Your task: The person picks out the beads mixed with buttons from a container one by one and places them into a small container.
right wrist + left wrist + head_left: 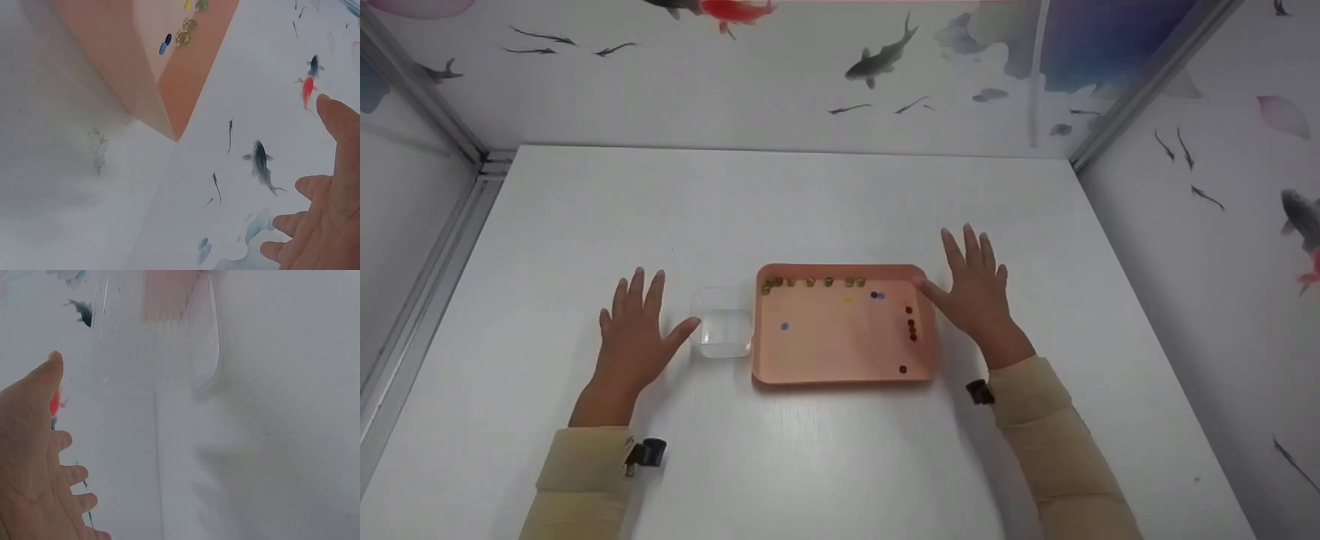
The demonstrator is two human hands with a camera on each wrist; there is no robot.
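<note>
I see both hands spread wide, nothing held. On my left, the left hand [634,345] is splayed, fingers straight, thumb toward the clear, squarish plastic container [727,349] just to its right; the left wrist view shows a gap between them. Over on the other side, the right hand [975,296] is splayed too, empty, its thumb apart from the salmon-pink rectangular plastic tray [840,356] just to its left. In that tray, greenish-gold glass marbles [829,282] line the edge farthest from both hands, small round dark discs [913,330] sit toward the right hand, and one small round blue disc [784,326] lies nearer the left.
</note>
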